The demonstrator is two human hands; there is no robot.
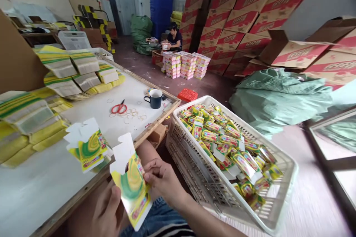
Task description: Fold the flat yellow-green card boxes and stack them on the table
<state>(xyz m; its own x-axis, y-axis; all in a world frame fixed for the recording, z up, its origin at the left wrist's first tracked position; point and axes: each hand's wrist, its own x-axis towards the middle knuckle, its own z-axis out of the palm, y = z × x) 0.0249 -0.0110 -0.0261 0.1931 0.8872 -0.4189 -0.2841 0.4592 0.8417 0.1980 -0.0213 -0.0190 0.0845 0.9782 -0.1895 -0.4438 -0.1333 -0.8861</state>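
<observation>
We hold a yellow and green carton (133,189) above our blue jeans (164,213), its white flaps pointing away from us. Our right hand (161,177) pinches the right edge between thumb and fingers. Our left hand (107,207) is at the left edge, fingers partly curled; we cannot tell whether it grips the card or only steadies it.

Just beyond the grip and to its left, a few loose cards (93,148) in the same colours lie at the edge of a white table (25,196) with a wooden rim. Farther left of the grip, bundles (61,64) of yellow and green card are stacked in rows. Ahead of the grip, red scissors (119,109) lie beside scattered bands (132,114), and a dark mug (155,100) stands past them, near the rim.

To the right of the grip, a white crate (189,153) holds a heap of small packs (219,137), lying at all angles. Past the crate, a pale green sack (278,100) slumps below stacked cardboard boxes (230,18), red and brown. Far ahead of the grip, a person (174,39) in a dark top sits behind piles of pinkish boxes (186,64), near tall blue crates (162,3).
</observation>
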